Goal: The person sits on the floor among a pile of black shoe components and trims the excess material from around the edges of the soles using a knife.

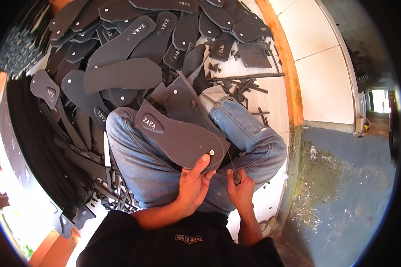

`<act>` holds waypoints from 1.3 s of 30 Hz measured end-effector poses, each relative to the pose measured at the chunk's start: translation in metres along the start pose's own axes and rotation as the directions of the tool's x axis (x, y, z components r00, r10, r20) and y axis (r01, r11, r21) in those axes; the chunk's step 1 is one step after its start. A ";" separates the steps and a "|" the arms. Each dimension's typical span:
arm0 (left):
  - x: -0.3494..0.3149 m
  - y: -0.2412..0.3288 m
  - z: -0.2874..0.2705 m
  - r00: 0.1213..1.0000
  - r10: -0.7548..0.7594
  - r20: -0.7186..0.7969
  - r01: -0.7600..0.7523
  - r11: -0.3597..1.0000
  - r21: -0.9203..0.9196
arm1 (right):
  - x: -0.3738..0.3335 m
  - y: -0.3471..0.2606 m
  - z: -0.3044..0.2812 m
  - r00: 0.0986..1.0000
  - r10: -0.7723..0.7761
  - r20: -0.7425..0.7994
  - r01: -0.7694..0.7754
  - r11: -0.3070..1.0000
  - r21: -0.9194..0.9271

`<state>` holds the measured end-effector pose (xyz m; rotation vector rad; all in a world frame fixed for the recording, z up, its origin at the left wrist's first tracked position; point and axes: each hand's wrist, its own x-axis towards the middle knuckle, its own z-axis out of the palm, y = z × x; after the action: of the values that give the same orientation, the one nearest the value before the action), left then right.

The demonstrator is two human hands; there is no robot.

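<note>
A dark grey foam shoe sole (182, 140) lies tilted over my crossed legs, with a raised oval pad of pale lettering at its far end and a round white mark near its close end. My left hand (195, 184) grips the close end, thumb on top and fingers underneath. In my right hand (241, 189), closed just right of the sole, is a slim tool (237, 178) with a dark handle. Its thin metal shaft points up to the sole's right edge; whether it is a knife or an awl I cannot tell. Another dark foam piece (182, 100) rests beyond the sole.
Heaped ahead and to the left are several dark foam soles (140, 38). Thin foam offcuts (249, 86) litter the pale floor at right. Long black strips (44, 147) are stacked at far left. An orange-brown border (286, 58) and a stained blue-grey wall (338, 178) stand to the right.
</note>
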<state>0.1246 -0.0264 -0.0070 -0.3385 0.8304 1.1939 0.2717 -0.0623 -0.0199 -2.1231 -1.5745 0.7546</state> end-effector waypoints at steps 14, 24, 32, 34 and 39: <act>-0.002 0.008 -0.055 0.996 0.018 0.093 -0.034 0.983 0.178 | 0.041 -0.021 0.030 0.962 -0.147 0.231 0.147 0.989 0.015; 0.006 0.057 -0.053 0.988 0.125 -0.088 -0.083 0.923 0.376 | 0.020 -0.029 0.018 0.788 -0.035 0.615 -0.404 0.724 0.559; 0.043 0.133 -0.039 0.988 0.123 0.094 -0.154 0.789 0.595 | -0.011 -0.027 0.020 0.879 -0.006 0.477 -0.206 0.897 0.390; 0.037 0.129 -0.034 0.990 0.057 0.129 -0.125 0.776 0.618 | 0.002 -0.028 0.030 0.947 -0.043 0.319 -0.001 0.991 0.135; 0.037 0.121 -0.028 0.985 -0.039 0.167 -0.089 0.718 0.691 | 0.003 -0.031 0.035 0.951 -0.059 0.302 0.038 0.996 0.076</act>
<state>0.0077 0.0248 -0.0305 0.4021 1.0715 0.8322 0.2272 -0.0501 -0.0293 -1.9823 -1.7170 1.1479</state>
